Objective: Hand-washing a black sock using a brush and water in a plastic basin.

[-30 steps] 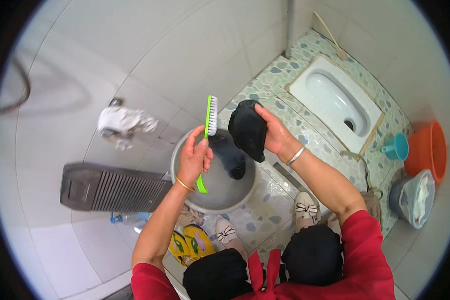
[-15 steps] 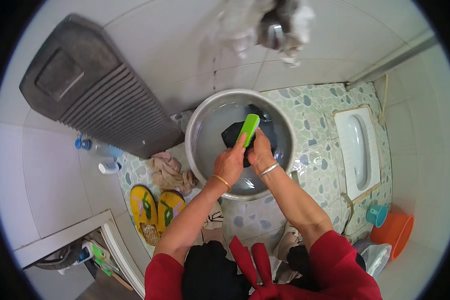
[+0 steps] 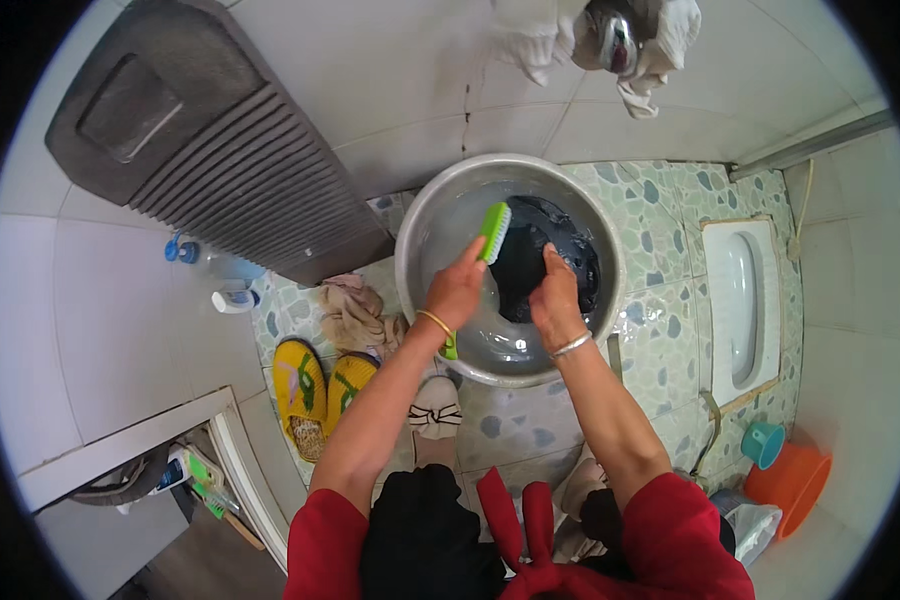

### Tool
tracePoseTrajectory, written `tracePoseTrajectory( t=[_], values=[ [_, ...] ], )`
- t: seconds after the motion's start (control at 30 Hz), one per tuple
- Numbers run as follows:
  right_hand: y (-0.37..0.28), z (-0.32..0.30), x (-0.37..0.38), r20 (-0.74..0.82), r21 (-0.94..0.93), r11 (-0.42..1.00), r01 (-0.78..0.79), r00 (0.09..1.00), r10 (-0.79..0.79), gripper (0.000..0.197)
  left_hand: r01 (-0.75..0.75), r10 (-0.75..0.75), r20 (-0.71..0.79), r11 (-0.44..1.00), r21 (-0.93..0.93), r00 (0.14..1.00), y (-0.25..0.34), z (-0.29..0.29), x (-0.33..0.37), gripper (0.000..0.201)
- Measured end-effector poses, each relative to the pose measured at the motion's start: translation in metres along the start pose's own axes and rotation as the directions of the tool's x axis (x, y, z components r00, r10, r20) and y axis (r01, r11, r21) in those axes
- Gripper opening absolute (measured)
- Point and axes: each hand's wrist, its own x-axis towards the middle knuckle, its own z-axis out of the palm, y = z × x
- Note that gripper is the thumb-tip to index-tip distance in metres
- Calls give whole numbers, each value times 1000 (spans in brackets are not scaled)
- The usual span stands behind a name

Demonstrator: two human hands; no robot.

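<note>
A wide metal basin [image 3: 410,215] of cloudy water stands on the floor in front of me. In it lies a dark, wet cloth [image 3: 522,268], spread over its right half. My left hand [image 3: 457,290] is closed round the handle of a bright green scrub brush [image 3: 494,232], its white bristles facing right, at the cloth's left edge. At the cloth's right side, my right hand [image 3: 557,298] grips the fabric, thumb on top and its other fingers partly hidden. A green handle end shows below my left wrist.
A grey washboard slab [image 3: 240,150] leans at the left. Beside it lie a crumpled beige cloth [image 3: 355,315], yellow slippers [image 3: 298,385] and a white bottle [image 3: 232,300]. On the right are a squat toilet [image 3: 742,310], a teal cup [image 3: 762,444] and an orange bucket [image 3: 790,485]. Pale cloths hang around a tap [image 3: 610,40].
My left hand has drawn the brush left, and its bristles now face right. My hands have moved apart, and more of the dark cloth lies spread out. The whole view has shifted slightly.
</note>
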Motion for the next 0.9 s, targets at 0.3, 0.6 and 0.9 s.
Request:
tracePoseTrajectory(
  t=[0.3, 0.6, 0.9],
  values=[
    [-18, -6, -19, 194, -214, 966, 148, 975, -106, 30, 179, -171, 95, 581, -794, 981, -27, -69, -116, 26],
    [-27, -41, -37, 172, -251, 951, -182, 958, 229, 30, 48, -390, -280, 652, -757, 877, -116, -129, -358, 23],
    [-32, -15, -77, 239, -464, 869, 173, 969, -65, 23, -131, -428, -423, 562, -817, 798, -107, -151, -440, 24]
  ],
)
